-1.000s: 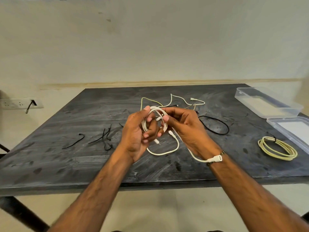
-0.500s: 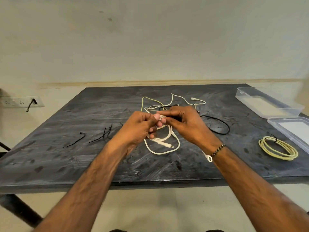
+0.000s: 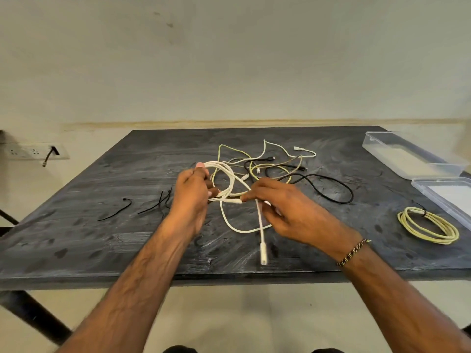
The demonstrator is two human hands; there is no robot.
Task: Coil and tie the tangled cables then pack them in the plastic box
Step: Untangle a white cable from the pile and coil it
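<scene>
One yellow coil point(image 3: 428, 228) lies tied at 3 o'clock, outside the open box point(image 3: 410, 155). The left hand point(image 3: 191, 197) grips the white cable point(image 3: 229, 184) mid-coil, the right hand point(image 3: 288, 212) pinches its tail — tangle point(image 3: 275, 166) at 12 untouched, nothing packed.

Dark scuffed tabletop point(image 3: 89, 240): bare along near-left edge. Obstacles: thin black ties point(image 3: 163, 202) left; tangled white, yellow and black cables point(image 3: 275, 164) centre; coiled yellow cable point(image 3: 428, 226), clear plastic box point(image 3: 407, 154) right.
</scene>
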